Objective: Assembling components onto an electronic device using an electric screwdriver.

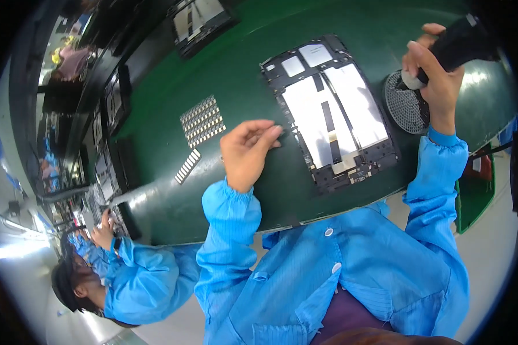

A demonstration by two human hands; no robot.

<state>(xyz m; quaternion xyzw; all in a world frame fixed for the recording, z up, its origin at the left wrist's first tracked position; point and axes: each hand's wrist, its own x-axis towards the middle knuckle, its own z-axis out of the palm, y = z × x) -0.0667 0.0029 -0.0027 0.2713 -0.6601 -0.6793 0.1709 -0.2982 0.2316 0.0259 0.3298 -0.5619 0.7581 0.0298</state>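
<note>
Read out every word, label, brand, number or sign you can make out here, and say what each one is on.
No text can be read.
Device: faint marks on its upper silver plate, too small to read.
Black tool: a pale mark near its end, too small to read.
Red thing in the green bin: a pale patch, too blurred to tell.

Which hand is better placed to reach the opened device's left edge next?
Probably the left hand: it is beside that edge. The right hand, across the opened device, grips a black object near a round grey disc.
</note>
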